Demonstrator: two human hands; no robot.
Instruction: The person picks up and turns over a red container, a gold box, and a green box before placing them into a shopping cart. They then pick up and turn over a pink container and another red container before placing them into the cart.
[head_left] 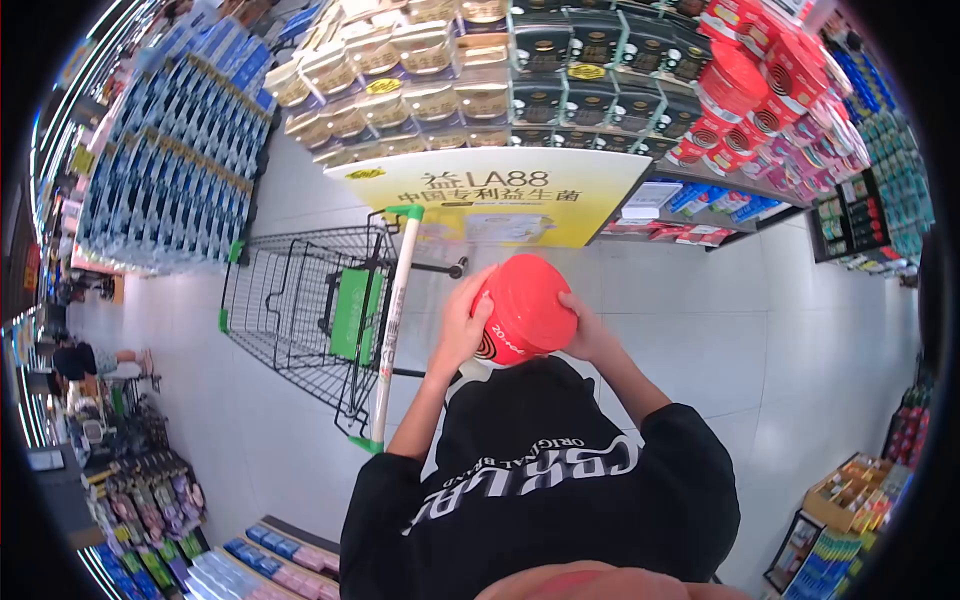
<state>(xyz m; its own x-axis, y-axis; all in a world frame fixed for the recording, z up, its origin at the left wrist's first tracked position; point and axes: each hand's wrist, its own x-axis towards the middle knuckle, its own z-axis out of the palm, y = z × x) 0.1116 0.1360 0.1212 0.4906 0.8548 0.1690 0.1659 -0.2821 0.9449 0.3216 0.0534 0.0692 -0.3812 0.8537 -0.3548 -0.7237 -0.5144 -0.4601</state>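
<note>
I hold a round red tin with a spiral mark on its side in front of my chest, gripped from both sides. My left hand clasps its left edge and my right hand clasps its right edge. More red tins of the same kind are stacked on the shelf ahead to the right. My black shirt with white lettering fills the bottom of the view.
A black wire shopping cart with a white handle and green seat flap stands just left of my hands. Ahead is a shelf display with a yellow sign. Blue packs line the left aisle. Another person is far left.
</note>
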